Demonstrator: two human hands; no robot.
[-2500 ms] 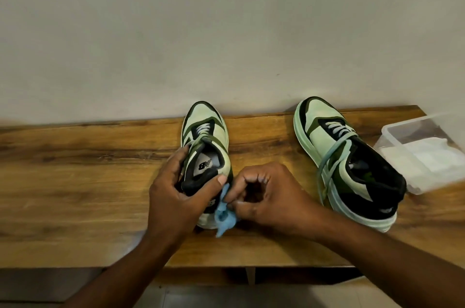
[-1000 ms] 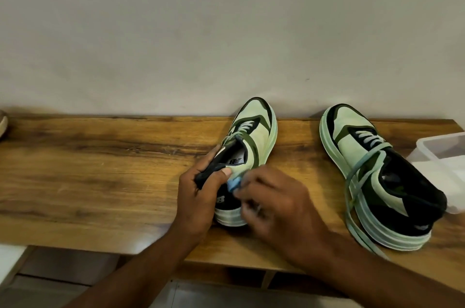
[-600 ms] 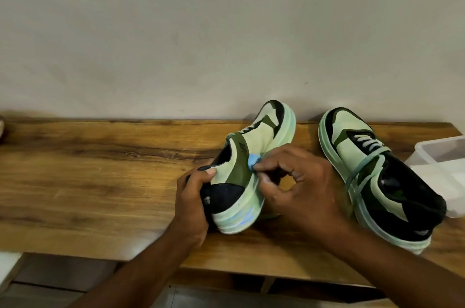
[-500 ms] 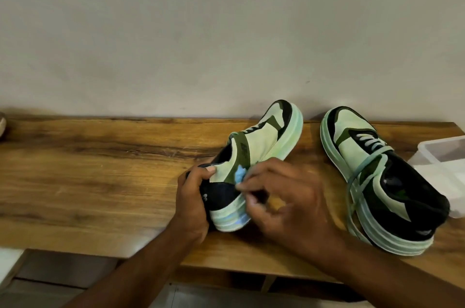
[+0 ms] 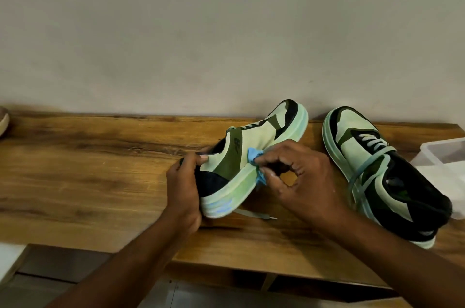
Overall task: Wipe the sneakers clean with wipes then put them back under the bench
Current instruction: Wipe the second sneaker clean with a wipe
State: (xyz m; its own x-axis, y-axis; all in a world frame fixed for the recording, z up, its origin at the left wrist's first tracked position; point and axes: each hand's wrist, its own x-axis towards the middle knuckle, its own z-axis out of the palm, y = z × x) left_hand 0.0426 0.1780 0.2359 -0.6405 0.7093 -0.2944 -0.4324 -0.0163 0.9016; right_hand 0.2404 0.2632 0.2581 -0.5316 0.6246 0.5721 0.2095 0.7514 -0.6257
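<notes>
Wooden bench against a plain wall, and both hands are working close together near its front edge. Left hand is clamping the heel of the tipped sneaker, thumb hooked over the collar, keeping it rolled onto its side. Right hand is pinching a small blue wipe against the shoe's side, right where upper meets midsole.

Possible trouble, I'd guess: that wipe is bunched tiny, so it may be smearing more than lifting — a bluish patch is already showing on the heel sole. A loose lace is trailing under the shoe and could snag.

Second sneaker is sitting upright toward the right end, just beside the working wrist — easy to bump. Clear plastic box is touching the right edge of view; a shoe tip is peeking in at the far left.
</notes>
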